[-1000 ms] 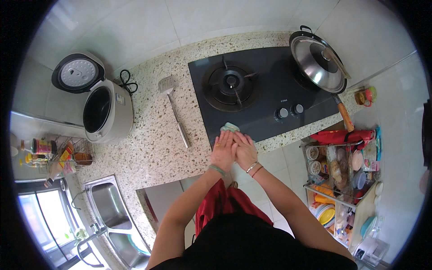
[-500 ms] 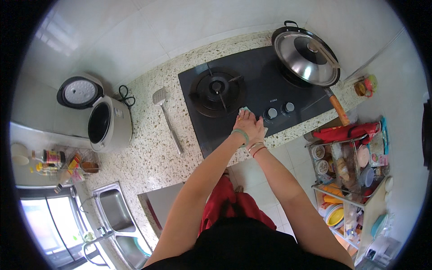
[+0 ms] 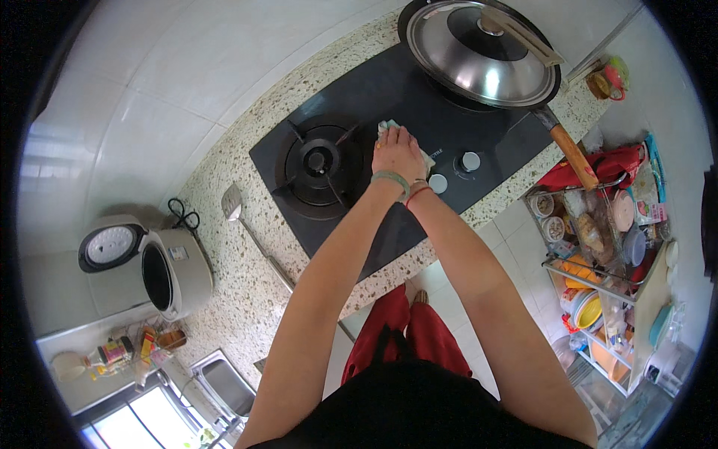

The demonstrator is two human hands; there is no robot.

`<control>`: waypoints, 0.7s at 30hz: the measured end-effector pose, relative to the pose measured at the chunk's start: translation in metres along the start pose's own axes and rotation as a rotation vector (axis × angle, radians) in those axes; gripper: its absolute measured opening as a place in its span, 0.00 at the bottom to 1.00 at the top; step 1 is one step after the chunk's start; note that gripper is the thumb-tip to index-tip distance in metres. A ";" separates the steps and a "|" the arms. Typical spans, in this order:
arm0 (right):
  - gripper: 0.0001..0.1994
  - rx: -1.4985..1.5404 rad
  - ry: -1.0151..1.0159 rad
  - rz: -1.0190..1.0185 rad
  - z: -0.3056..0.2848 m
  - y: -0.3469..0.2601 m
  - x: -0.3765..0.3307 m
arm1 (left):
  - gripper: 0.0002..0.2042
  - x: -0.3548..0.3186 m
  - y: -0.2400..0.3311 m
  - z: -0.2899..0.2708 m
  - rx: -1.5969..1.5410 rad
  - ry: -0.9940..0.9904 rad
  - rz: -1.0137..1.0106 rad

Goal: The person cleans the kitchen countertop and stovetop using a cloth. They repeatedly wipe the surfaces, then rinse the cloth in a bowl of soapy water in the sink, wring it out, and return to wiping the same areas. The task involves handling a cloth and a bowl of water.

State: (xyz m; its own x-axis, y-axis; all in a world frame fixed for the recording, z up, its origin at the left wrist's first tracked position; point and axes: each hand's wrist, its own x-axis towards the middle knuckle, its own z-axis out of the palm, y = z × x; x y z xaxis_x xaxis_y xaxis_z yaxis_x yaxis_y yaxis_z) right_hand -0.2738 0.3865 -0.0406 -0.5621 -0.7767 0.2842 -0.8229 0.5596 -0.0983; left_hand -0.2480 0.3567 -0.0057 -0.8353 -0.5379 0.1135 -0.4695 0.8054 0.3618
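Note:
On the black gas cooktop (image 3: pixel 366 97), a pale, patterned cloth (image 3: pixel 387 126) lies bunched to the right of the bare left burner (image 3: pixel 317 161). My left hand (image 3: pixel 398 156), with a green bangle at its wrist, presses down on the cloth, fingers bent over it. Beneath and beside it is my right hand (image 3: pixel 420 173), mostly covered, its fingers hidden; red and pale bands circle that wrist. Cloth edges show past the fingertips and at the right of the hands. Two silver knobs (image 3: pixel 470 161) sit just right of the hands.
A lidded wok (image 3: pixel 479 60) covers the right burner, its wooden handle (image 3: pixel 574 156) reaching over the counter edge. Left on the speckled counter (image 3: pixel 232 292) are a slotted spatula (image 3: pixel 254 236) and an open rice cooker (image 3: pixel 179 273). A loaded rack (image 3: pixel 598 262) stands at right.
My hands and the cloth have moved away from the cooktop's front edge, up beside the left burner. The left hand now covers more of the right. The whole view has turned and shifted.

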 end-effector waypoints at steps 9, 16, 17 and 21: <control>0.23 -0.065 0.103 0.016 0.063 0.026 0.094 | 0.22 0.102 -0.021 -0.010 0.172 -0.168 0.207; 0.21 0.080 -0.238 -0.181 0.063 0.078 0.122 | 0.25 0.145 -0.015 0.020 0.026 -0.074 -0.018; 0.21 0.088 -0.289 -0.230 0.055 0.087 0.124 | 0.26 0.141 -0.009 0.022 0.028 -0.053 -0.065; 0.17 0.564 -0.090 -0.168 0.051 0.145 0.096 | 0.34 0.123 0.017 0.031 -0.229 -0.092 -0.024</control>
State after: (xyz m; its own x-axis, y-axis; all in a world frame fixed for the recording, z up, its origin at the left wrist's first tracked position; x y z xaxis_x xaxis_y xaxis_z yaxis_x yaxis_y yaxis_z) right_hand -0.4510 0.3780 -0.0760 -0.4048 -0.8765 0.2606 -0.8043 0.2057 -0.5575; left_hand -0.3676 0.3123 -0.0140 -0.8522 -0.5227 0.0215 -0.4210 0.7095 0.5651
